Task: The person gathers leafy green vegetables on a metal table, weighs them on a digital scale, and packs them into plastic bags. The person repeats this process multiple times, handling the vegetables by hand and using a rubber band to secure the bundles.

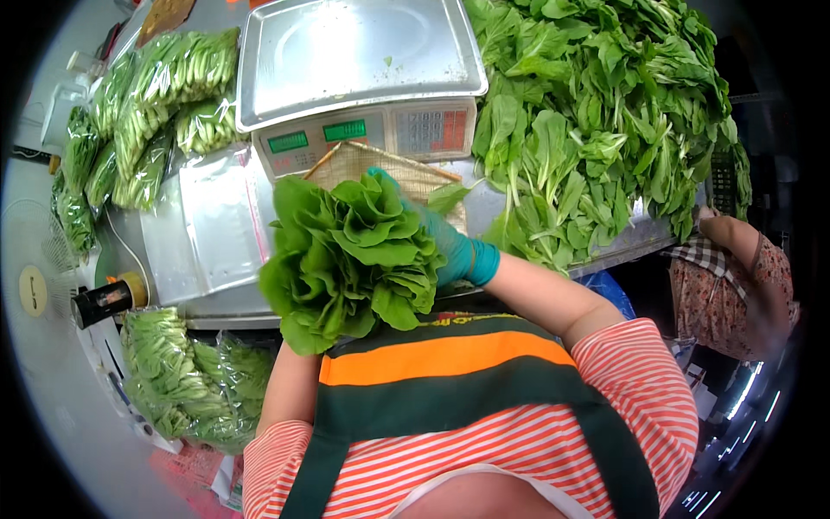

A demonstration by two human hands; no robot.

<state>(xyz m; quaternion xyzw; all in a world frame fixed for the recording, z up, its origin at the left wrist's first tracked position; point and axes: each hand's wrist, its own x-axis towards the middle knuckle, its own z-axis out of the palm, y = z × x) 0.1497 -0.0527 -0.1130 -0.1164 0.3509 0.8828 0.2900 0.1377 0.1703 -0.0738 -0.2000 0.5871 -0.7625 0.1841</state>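
A thick bunch of green leafy vegetables point(350, 259) is held up close in front of my chest, leaf tops toward the camera. My right hand point(445, 246), in a teal glove, grips the bunch from the right side. My left hand is hidden behind the leaves; only its bare forearm point(290, 385) shows below them. Behind the bunch lies a woven bamboo tray point(406, 173), in front of a metal weighing scale point(359, 56) with an empty pan.
A big heap of loose greens point(596, 112) fills the counter at right. Bagged greens point(160, 95) lie at upper left, more bagged greens point(194, 381) below the counter, clear plastic bags point(212, 225) beside the scale. Another person point(735, 277) stands at right.
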